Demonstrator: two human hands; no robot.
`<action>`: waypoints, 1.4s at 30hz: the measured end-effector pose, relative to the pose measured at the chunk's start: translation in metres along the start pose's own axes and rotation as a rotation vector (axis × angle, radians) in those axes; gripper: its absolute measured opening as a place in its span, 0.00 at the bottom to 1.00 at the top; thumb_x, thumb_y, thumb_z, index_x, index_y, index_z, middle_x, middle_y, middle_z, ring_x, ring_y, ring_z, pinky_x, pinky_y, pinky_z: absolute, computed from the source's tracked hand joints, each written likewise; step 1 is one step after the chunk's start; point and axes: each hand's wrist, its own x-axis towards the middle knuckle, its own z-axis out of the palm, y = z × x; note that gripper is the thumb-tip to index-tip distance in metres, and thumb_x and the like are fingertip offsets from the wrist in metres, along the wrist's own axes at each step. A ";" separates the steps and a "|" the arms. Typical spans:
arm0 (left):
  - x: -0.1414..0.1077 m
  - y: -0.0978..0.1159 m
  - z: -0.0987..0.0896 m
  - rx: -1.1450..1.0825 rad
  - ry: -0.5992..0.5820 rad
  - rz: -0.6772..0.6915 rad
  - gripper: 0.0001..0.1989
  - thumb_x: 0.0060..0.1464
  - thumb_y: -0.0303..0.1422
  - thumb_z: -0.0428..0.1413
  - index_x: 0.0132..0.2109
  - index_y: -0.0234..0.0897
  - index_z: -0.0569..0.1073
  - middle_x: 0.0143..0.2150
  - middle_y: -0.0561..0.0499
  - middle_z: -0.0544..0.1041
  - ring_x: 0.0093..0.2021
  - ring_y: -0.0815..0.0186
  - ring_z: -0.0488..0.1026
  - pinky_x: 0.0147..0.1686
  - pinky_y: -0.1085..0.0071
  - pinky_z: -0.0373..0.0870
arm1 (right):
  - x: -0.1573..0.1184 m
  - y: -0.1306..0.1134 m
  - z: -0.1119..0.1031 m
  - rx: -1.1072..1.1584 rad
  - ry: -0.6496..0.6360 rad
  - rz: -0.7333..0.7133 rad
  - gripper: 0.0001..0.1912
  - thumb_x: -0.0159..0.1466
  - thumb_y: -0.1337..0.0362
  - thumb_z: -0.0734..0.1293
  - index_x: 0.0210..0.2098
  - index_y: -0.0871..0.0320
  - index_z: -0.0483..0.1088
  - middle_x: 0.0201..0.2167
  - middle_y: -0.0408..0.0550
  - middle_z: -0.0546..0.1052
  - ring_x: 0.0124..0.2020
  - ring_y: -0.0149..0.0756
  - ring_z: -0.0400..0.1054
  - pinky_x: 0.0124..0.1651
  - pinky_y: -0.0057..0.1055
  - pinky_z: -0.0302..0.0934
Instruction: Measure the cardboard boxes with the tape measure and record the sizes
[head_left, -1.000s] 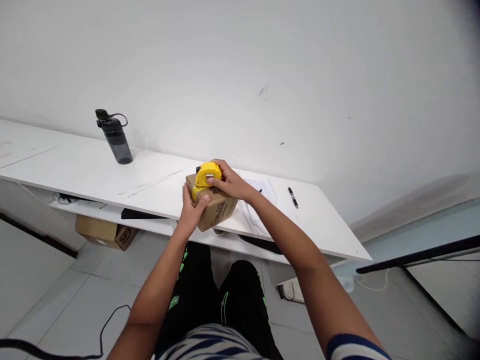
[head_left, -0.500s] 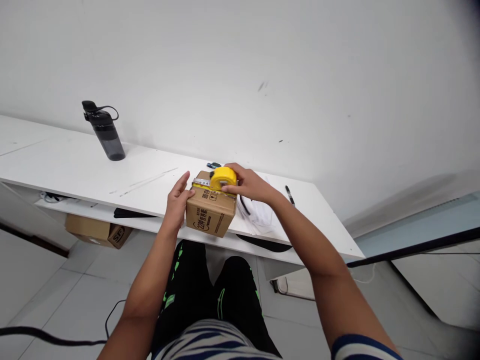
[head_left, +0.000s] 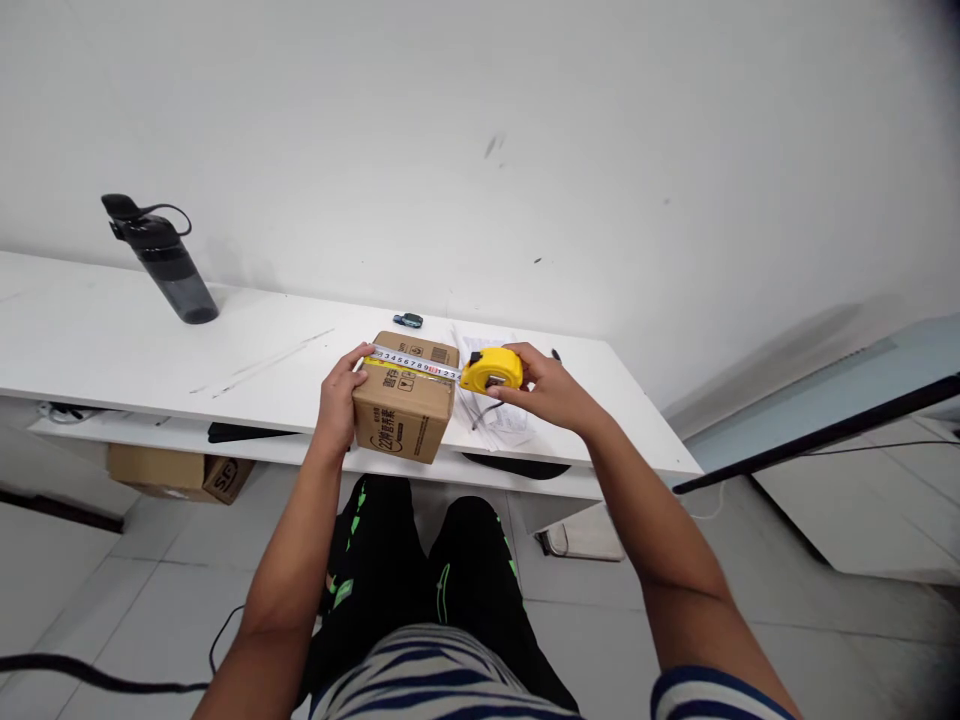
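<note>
A brown cardboard box [head_left: 405, 405] with dark printing sits at the front edge of the white table. My left hand [head_left: 343, 392] is closed at the box's left side, its fingertips pressing the end of the measuring blade against the top left edge. The extended blade [head_left: 412, 364] lies across the box's top. Past the right edge, my right hand [head_left: 544, 385] grips the yellow tape measure [head_left: 493, 370] by its case.
On the table [head_left: 255, 340] stand a dark bottle [head_left: 174, 272] at the left and a small dark object [head_left: 409, 320] behind the box. Papers [head_left: 502, 425] lie under the tape measure. Another cardboard box [head_left: 161, 470] rests below, left. A black-edged panel [head_left: 825, 430] is at the right.
My right hand has moved right with the tape measure, drawing out more blade over the box. My left fingers have closed onto the blade's end. The view has shifted slightly.
</note>
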 end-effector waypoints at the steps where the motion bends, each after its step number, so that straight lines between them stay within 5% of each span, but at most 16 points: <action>1: -0.001 0.000 0.001 -0.005 0.005 -0.008 0.21 0.48 0.32 0.52 0.50 0.39 0.78 0.60 0.49 0.73 0.63 0.51 0.66 0.65 0.53 0.58 | 0.004 -0.004 0.002 -0.007 0.025 -0.026 0.29 0.58 0.45 0.71 0.53 0.53 0.66 0.44 0.49 0.76 0.36 0.40 0.69 0.37 0.37 0.65; 7: -0.009 -0.002 0.015 0.029 0.077 0.017 0.28 0.51 0.33 0.50 0.61 0.42 0.67 0.62 0.47 0.69 0.63 0.53 0.65 0.60 0.56 0.65 | 0.046 -0.040 0.039 -0.047 0.052 -0.266 0.27 0.59 0.46 0.70 0.52 0.54 0.69 0.48 0.50 0.77 0.47 0.46 0.69 0.51 0.44 0.60; 13: -0.021 -0.005 0.014 0.178 0.277 0.089 0.28 0.54 0.33 0.51 0.62 0.46 0.64 0.67 0.49 0.61 0.69 0.56 0.54 0.64 0.60 0.58 | 0.075 -0.079 0.080 -0.083 0.128 -0.376 0.25 0.64 0.48 0.66 0.55 0.54 0.67 0.48 0.51 0.77 0.51 0.47 0.69 0.63 0.50 0.47; 20: -0.019 -0.002 0.019 0.384 0.409 0.299 0.20 0.55 0.28 0.51 0.56 0.42 0.67 0.67 0.48 0.60 0.70 0.60 0.53 0.69 0.60 0.48 | 0.025 -0.077 0.089 -0.029 0.337 -0.377 0.28 0.64 0.42 0.63 0.56 0.52 0.65 0.53 0.52 0.75 0.54 0.48 0.68 0.68 0.52 0.39; 24: -0.027 0.010 0.041 0.504 0.376 0.422 0.19 0.60 0.33 0.52 0.58 0.41 0.67 0.69 0.45 0.56 0.71 0.58 0.49 0.69 0.58 0.44 | -0.010 -0.048 0.107 0.080 0.468 -0.228 0.35 0.58 0.35 0.64 0.53 0.53 0.65 0.48 0.57 0.76 0.50 0.51 0.69 0.61 0.53 0.55; 28: -0.069 0.006 0.061 0.426 0.311 0.620 0.21 0.62 0.45 0.51 0.58 0.40 0.67 0.64 0.41 0.64 0.67 0.55 0.57 0.68 0.55 0.48 | -0.039 -0.016 0.136 0.312 0.516 -0.078 0.42 0.55 0.30 0.62 0.56 0.54 0.60 0.46 0.58 0.74 0.45 0.50 0.71 0.51 0.50 0.66; 30: -0.102 -0.008 0.071 0.263 0.205 0.542 0.28 0.60 0.52 0.51 0.60 0.40 0.66 0.61 0.41 0.68 0.64 0.54 0.63 0.66 0.55 0.56 | -0.054 -0.008 0.149 0.475 0.526 -0.050 0.44 0.57 0.29 0.58 0.58 0.55 0.55 0.47 0.58 0.73 0.45 0.48 0.71 0.49 0.47 0.68; 33: -0.148 -0.035 0.086 0.049 -0.050 0.171 0.34 0.54 0.61 0.48 0.57 0.41 0.68 0.55 0.40 0.74 0.54 0.53 0.73 0.54 0.57 0.70 | -0.079 -0.005 0.163 0.647 0.478 -0.040 0.44 0.59 0.28 0.52 0.61 0.54 0.53 0.50 0.59 0.72 0.47 0.47 0.71 0.49 0.45 0.69; 35: -0.165 -0.048 0.095 0.031 -0.046 0.010 0.34 0.53 0.64 0.46 0.50 0.40 0.73 0.47 0.41 0.78 0.47 0.53 0.77 0.48 0.59 0.74 | -0.096 -0.005 0.162 0.660 0.399 -0.038 0.43 0.60 0.29 0.50 0.62 0.53 0.53 0.52 0.59 0.71 0.49 0.48 0.70 0.51 0.46 0.68; 39: -0.166 -0.056 0.108 0.043 0.048 -0.079 0.31 0.54 0.62 0.48 0.43 0.39 0.75 0.41 0.44 0.80 0.43 0.55 0.78 0.44 0.61 0.75 | -0.123 0.004 0.134 0.499 0.252 -0.049 0.44 0.63 0.31 0.44 0.64 0.54 0.55 0.51 0.57 0.74 0.49 0.47 0.71 0.51 0.44 0.66; 42: -0.154 -0.056 0.116 0.047 -0.020 -0.099 0.28 0.56 0.58 0.48 0.41 0.37 0.75 0.38 0.45 0.80 0.40 0.57 0.77 0.41 0.62 0.74 | -0.135 0.016 0.105 0.265 0.179 -0.054 0.39 0.66 0.35 0.45 0.61 0.54 0.62 0.46 0.54 0.77 0.46 0.46 0.73 0.49 0.41 0.66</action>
